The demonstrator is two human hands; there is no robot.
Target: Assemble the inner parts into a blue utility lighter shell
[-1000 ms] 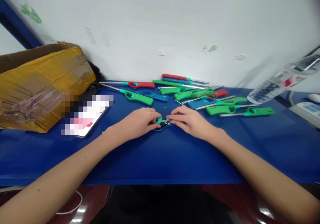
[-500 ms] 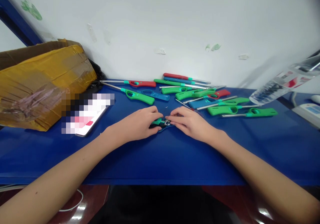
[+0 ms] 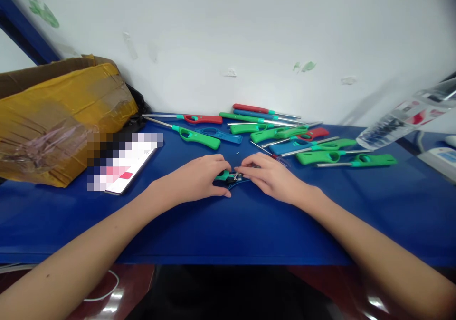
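Observation:
A blue utility lighter (image 3: pixel 233 184) lies on the table between my hands, its casing open and small inner parts showing, among them a green piece and a pale twisted bit. My left hand (image 3: pixel 195 177) curls its fingers over the lighter's left end, the thumb resting lower at the near side. From the other side, my right hand (image 3: pixel 276 175) presses its pinched fingertips onto the inner parts; what lies under them is hidden. Behind the hands are a blue casing half (image 3: pixel 228 136), a green lighter (image 3: pixel 201 139) and a red lighter (image 3: pixel 203 119).
Several more lighters, such as a green one (image 3: pixel 377 160), lie heaped at the back right. A taped cardboard box (image 3: pixel 60 125) and a phone (image 3: pixel 131 172) are on the left. A plastic water bottle (image 3: pixel 399 118) leans at right against the white wall (image 3: pixel 213 34).
My left thumb has moved slightly down and away from the lighter's near edge. My right hand keeps nearly the same place, fingertips on the inner parts.

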